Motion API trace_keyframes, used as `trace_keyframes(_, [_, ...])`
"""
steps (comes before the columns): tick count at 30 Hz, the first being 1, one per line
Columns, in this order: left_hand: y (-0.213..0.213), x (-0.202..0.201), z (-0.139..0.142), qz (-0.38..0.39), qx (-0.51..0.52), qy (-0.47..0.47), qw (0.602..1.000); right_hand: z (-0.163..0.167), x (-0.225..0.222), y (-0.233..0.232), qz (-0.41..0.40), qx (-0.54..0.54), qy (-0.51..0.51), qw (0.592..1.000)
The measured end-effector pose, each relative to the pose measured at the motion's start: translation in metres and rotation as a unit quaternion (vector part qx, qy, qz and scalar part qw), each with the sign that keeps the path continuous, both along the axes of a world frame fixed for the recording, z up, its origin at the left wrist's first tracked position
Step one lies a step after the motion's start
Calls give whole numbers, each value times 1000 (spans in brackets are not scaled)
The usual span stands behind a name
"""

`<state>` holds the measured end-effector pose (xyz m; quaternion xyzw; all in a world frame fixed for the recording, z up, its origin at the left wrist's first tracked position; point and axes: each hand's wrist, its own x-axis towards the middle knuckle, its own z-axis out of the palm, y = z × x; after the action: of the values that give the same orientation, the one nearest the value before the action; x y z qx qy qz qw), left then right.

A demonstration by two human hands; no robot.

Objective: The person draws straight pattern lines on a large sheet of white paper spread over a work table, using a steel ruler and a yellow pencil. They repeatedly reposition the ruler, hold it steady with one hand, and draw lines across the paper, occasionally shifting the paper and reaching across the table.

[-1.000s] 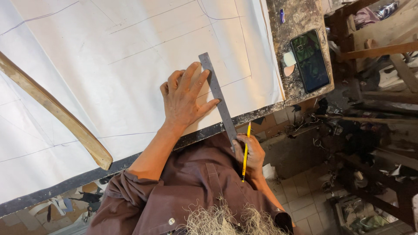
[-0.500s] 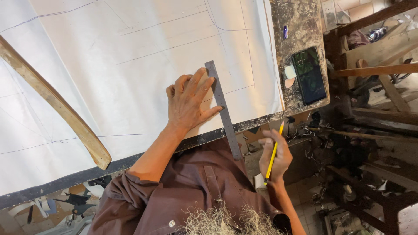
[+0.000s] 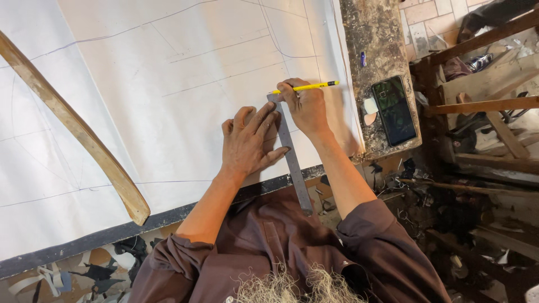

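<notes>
Our left hand (image 3: 246, 143) lies open, fingers spread, pressing the metal ruler (image 3: 290, 154) flat on the white sheet (image 3: 168, 84) covering the table (image 3: 376, 33). Our right hand (image 3: 306, 106) grips a yellow pencil (image 3: 306, 87) — tip at the ruler's far end — near a phone (image 3: 394, 109).

White paper sheet (image 3: 168, 101) with thin pencil lines; yellow pencil (image 3: 306, 87); grey metal ruler (image 3: 292, 160); brown wooden strip (image 3: 73, 126); black phone (image 3: 394, 109); maroon shirt (image 3: 269, 247).
</notes>
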<state>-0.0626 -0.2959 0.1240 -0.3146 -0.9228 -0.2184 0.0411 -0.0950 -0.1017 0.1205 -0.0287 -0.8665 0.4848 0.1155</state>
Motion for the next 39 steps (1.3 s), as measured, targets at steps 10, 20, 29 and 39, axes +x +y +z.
trace_keyframes(10, [16,4,5,-4,-10,47,999,25,3,4,-50,60,-18,997])
trace_keyframes(20, [42,16,8,7,-49,66,997,42,16,26,-51,104,26,993])
trace_keyframes(29, [80,16,-3,25,-66,46,996,14,76,100,63,91,114,987])
trace_keyframes(39, [121,18,-17,17,-96,61,993,4,157,212,169,217,155,949])
